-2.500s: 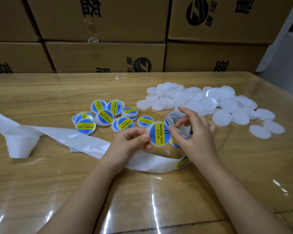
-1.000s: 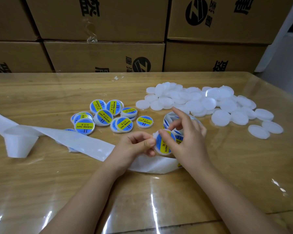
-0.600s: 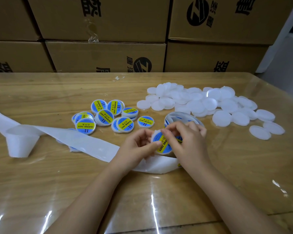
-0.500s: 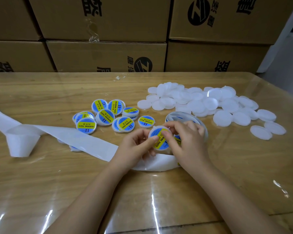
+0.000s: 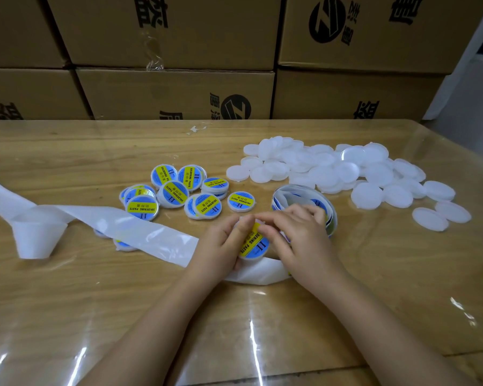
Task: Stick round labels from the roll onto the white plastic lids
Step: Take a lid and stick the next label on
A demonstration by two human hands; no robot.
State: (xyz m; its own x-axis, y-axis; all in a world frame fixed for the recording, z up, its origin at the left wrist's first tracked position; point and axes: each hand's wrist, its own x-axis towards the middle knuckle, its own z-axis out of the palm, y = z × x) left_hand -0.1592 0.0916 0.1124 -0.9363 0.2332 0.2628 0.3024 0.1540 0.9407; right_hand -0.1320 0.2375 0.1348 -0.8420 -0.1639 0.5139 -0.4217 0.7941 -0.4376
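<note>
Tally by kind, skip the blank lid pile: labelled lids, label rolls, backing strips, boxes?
Labelled lids on the table: at least 8 showing, some stacked or covered
Held lid, in left hand and right hand: 1
Label roll: 1
Backing strip: 1
Cardboard boxes: 6
Total: at least 17

We see a blue label [image 5: 258, 246], yellow-banded with black lettering, on the held lid [image 5: 255, 258]; the finished lids [image 5: 174, 194] match; the plain lids [image 5: 346, 171] are milky white; the backing strip [image 5: 140, 229] white; the boxes [image 5: 179, 90] brown, printed black.
</note>
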